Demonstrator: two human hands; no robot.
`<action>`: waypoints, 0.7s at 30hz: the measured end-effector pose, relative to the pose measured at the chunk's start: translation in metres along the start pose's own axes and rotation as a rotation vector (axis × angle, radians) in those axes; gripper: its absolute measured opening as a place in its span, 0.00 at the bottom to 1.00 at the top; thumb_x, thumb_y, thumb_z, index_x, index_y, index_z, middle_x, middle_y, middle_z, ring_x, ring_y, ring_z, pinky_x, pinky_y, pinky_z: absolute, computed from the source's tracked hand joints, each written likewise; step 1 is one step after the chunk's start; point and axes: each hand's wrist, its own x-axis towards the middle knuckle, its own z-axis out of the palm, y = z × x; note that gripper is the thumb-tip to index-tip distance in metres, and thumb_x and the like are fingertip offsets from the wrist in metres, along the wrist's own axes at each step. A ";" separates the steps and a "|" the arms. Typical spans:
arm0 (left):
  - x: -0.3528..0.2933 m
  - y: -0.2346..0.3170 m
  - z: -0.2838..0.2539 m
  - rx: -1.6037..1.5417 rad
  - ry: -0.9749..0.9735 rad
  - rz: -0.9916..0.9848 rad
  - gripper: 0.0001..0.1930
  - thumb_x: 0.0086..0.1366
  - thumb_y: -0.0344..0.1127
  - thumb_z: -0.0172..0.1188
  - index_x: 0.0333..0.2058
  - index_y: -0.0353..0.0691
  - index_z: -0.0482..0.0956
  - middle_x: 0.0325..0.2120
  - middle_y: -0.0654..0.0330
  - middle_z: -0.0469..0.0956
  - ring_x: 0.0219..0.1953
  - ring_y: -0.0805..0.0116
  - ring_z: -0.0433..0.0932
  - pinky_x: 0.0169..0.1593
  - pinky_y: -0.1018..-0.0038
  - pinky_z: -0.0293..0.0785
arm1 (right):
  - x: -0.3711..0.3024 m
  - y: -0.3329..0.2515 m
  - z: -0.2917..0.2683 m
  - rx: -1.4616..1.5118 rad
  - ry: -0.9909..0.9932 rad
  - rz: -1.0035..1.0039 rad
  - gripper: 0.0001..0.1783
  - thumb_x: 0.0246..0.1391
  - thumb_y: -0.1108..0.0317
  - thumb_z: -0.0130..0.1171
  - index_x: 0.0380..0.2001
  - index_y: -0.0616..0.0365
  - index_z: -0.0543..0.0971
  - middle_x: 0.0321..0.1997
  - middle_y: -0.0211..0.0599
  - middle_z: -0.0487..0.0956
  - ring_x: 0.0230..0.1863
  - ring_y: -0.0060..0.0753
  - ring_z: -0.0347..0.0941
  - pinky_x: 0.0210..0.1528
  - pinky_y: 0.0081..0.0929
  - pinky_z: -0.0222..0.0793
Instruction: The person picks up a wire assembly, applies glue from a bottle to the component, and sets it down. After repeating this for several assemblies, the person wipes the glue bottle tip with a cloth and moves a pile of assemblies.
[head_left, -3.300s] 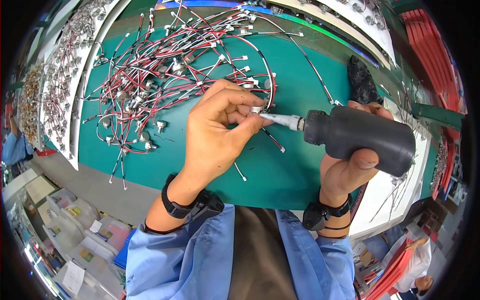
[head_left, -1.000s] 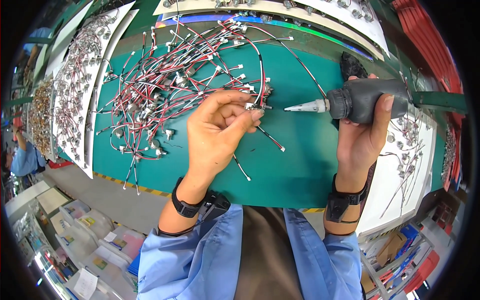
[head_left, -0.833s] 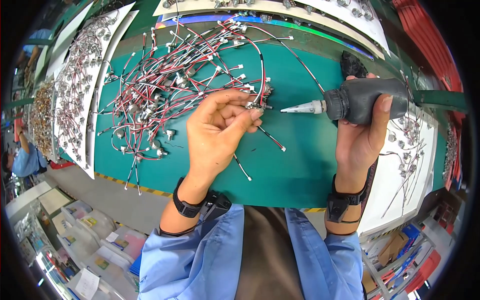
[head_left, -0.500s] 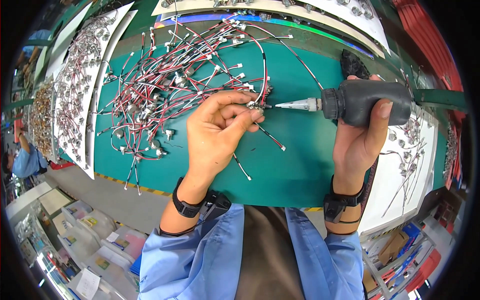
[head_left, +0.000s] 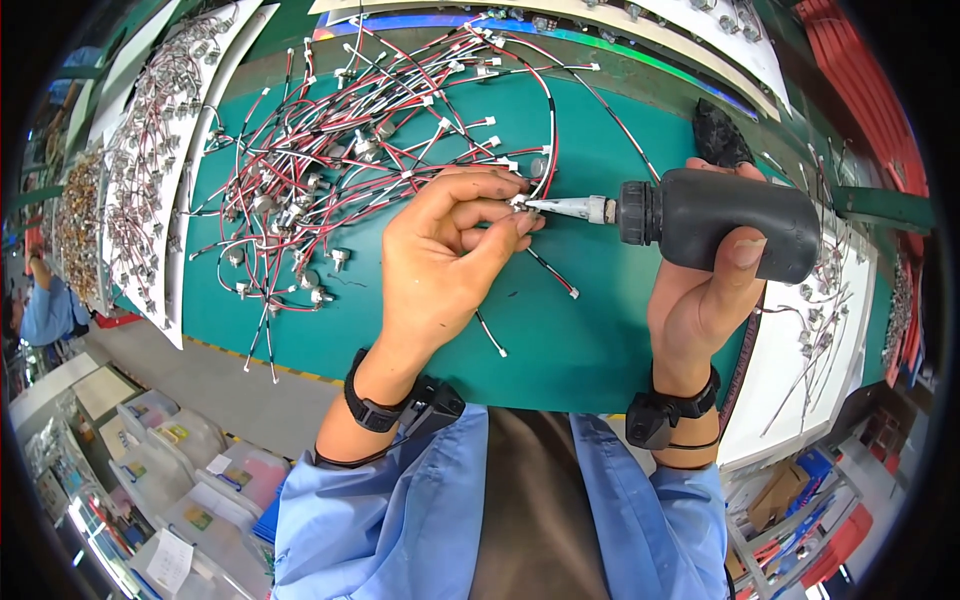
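Observation:
Between the thumb and fingers of my left hand is a small wired potentiometer, mostly covered by the fingertips. Red, white and black leads run from it. My right hand is wrapped round a black squeeze bottle lying on its side, thumb pressed on its body. Its pale pointed nozzle aims left, and the tip meets the potentiometer at my left fingertips; whether it touches is too small to tell. Beyond my left hand, a tangled heap of wired potentiometers covers the left of the green mat.
White boards with more wired parts stand at the left, and another white board lies at the right. A crumpled black bag sits behind the bottle. Plastic boxes are at the lower left. Another person's blue sleeve shows far left.
My right hand has brought the bottle leftward, so its nozzle tip has closed the gap to the potentiometer. My left hand still pinches the part and has shifted slightly right.

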 end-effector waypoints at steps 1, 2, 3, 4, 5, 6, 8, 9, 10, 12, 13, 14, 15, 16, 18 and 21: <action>0.000 0.000 0.000 0.008 -0.001 0.006 0.11 0.52 0.14 0.51 0.36 0.26 0.69 0.39 0.52 0.69 0.38 0.65 0.76 0.38 0.77 0.78 | -0.001 0.001 0.001 -0.005 0.000 -0.002 0.35 0.50 0.49 0.52 0.51 0.67 0.60 0.46 0.47 0.67 0.50 0.41 0.65 0.53 0.35 0.60; 0.000 0.000 0.000 0.017 -0.003 0.013 0.11 0.52 0.14 0.51 0.36 0.26 0.69 0.39 0.52 0.69 0.38 0.65 0.76 0.38 0.77 0.78 | -0.001 0.001 0.002 -0.010 0.000 -0.003 0.35 0.50 0.49 0.53 0.51 0.67 0.60 0.46 0.47 0.67 0.50 0.41 0.65 0.53 0.35 0.60; 0.000 0.000 0.000 0.025 -0.006 0.019 0.11 0.52 0.14 0.51 0.36 0.26 0.69 0.39 0.52 0.69 0.38 0.65 0.76 0.38 0.78 0.78 | -0.001 0.001 0.002 -0.016 0.001 -0.006 0.35 0.50 0.49 0.53 0.51 0.67 0.60 0.46 0.47 0.67 0.50 0.41 0.65 0.53 0.35 0.60; 0.000 0.000 0.000 0.023 -0.006 0.018 0.11 0.52 0.14 0.51 0.36 0.26 0.69 0.39 0.52 0.69 0.38 0.65 0.76 0.38 0.78 0.78 | -0.002 0.002 0.002 -0.017 0.001 -0.006 0.35 0.50 0.49 0.53 0.51 0.67 0.60 0.46 0.47 0.67 0.50 0.41 0.65 0.53 0.35 0.60; 0.000 0.000 0.000 0.025 -0.006 0.013 0.11 0.52 0.14 0.51 0.36 0.26 0.69 0.39 0.52 0.69 0.38 0.66 0.76 0.37 0.78 0.78 | -0.002 0.002 0.002 -0.030 -0.004 -0.012 0.35 0.49 0.49 0.54 0.51 0.67 0.60 0.46 0.47 0.67 0.50 0.41 0.65 0.53 0.35 0.61; 0.000 0.001 0.000 0.026 -0.005 0.009 0.11 0.52 0.14 0.51 0.36 0.26 0.69 0.39 0.52 0.69 0.38 0.66 0.76 0.37 0.78 0.78 | -0.001 0.002 0.002 -0.043 -0.010 -0.019 0.35 0.49 0.49 0.54 0.51 0.67 0.60 0.46 0.47 0.67 0.49 0.41 0.65 0.52 0.35 0.61; 0.000 0.001 0.000 0.028 -0.004 0.005 0.11 0.52 0.14 0.51 0.36 0.26 0.69 0.39 0.53 0.69 0.37 0.66 0.76 0.37 0.78 0.77 | -0.001 0.002 0.003 -0.055 -0.016 -0.026 0.35 0.49 0.49 0.54 0.51 0.66 0.60 0.45 0.47 0.68 0.49 0.41 0.65 0.52 0.35 0.62; 0.000 0.000 0.000 0.028 -0.004 0.006 0.11 0.52 0.15 0.51 0.36 0.26 0.69 0.39 0.52 0.69 0.37 0.66 0.76 0.37 0.79 0.77 | -0.001 0.002 0.003 -0.065 -0.018 -0.026 0.35 0.49 0.49 0.54 0.51 0.66 0.60 0.45 0.46 0.68 0.49 0.41 0.65 0.52 0.35 0.62; 0.000 0.000 0.000 0.028 -0.003 0.007 0.11 0.52 0.15 0.51 0.36 0.26 0.69 0.39 0.52 0.69 0.37 0.66 0.76 0.37 0.79 0.77 | -0.001 0.001 0.003 -0.076 -0.020 -0.026 0.35 0.49 0.49 0.54 0.51 0.66 0.60 0.45 0.46 0.68 0.48 0.41 0.66 0.52 0.35 0.62; 0.000 0.001 -0.001 0.027 -0.001 0.009 0.11 0.52 0.15 0.51 0.36 0.26 0.69 0.39 0.52 0.69 0.37 0.67 0.76 0.36 0.79 0.77 | -0.001 0.001 0.003 -0.085 -0.024 -0.027 0.35 0.48 0.49 0.54 0.50 0.66 0.61 0.45 0.46 0.68 0.48 0.41 0.66 0.51 0.35 0.62; 0.000 0.002 0.000 0.032 0.002 0.013 0.11 0.52 0.15 0.51 0.36 0.26 0.69 0.39 0.52 0.69 0.36 0.67 0.76 0.36 0.79 0.77 | -0.001 0.000 0.003 -0.088 -0.026 -0.029 0.35 0.48 0.49 0.54 0.50 0.66 0.61 0.45 0.46 0.68 0.48 0.41 0.66 0.51 0.35 0.62; 0.000 0.002 0.000 0.036 0.005 0.016 0.11 0.52 0.15 0.51 0.36 0.26 0.69 0.39 0.52 0.69 0.36 0.67 0.76 0.36 0.80 0.77 | -0.002 0.000 0.002 -0.092 -0.029 -0.031 0.35 0.48 0.49 0.54 0.50 0.66 0.61 0.45 0.46 0.68 0.48 0.41 0.66 0.51 0.35 0.62; 0.000 0.003 0.000 0.040 0.008 0.019 0.11 0.52 0.15 0.51 0.36 0.26 0.69 0.38 0.53 0.69 0.36 0.68 0.76 0.37 0.80 0.77 | -0.002 0.000 0.001 -0.095 -0.031 -0.032 0.35 0.48 0.49 0.54 0.50 0.66 0.61 0.45 0.46 0.68 0.47 0.41 0.66 0.51 0.35 0.62; 0.000 0.003 0.000 0.040 0.009 0.021 0.11 0.52 0.15 0.51 0.36 0.26 0.69 0.38 0.53 0.69 0.36 0.68 0.76 0.37 0.80 0.77 | -0.001 -0.001 0.001 -0.094 -0.033 -0.033 0.35 0.48 0.49 0.54 0.50 0.66 0.61 0.45 0.46 0.68 0.47 0.41 0.66 0.51 0.35 0.62; 0.000 0.003 -0.001 0.049 0.012 0.024 0.10 0.52 0.15 0.51 0.35 0.26 0.69 0.38 0.53 0.69 0.35 0.68 0.76 0.37 0.80 0.77 | 0.000 -0.002 -0.001 -0.077 -0.031 -0.019 0.34 0.49 0.49 0.54 0.50 0.66 0.62 0.45 0.45 0.68 0.47 0.40 0.66 0.51 0.34 0.62; 0.000 0.002 0.000 0.050 0.017 0.028 0.10 0.52 0.15 0.52 0.35 0.26 0.69 0.38 0.53 0.69 0.35 0.69 0.76 0.37 0.80 0.77 | 0.003 -0.003 -0.006 -0.038 -0.026 0.001 0.33 0.50 0.49 0.53 0.49 0.66 0.62 0.44 0.45 0.68 0.47 0.40 0.66 0.51 0.34 0.62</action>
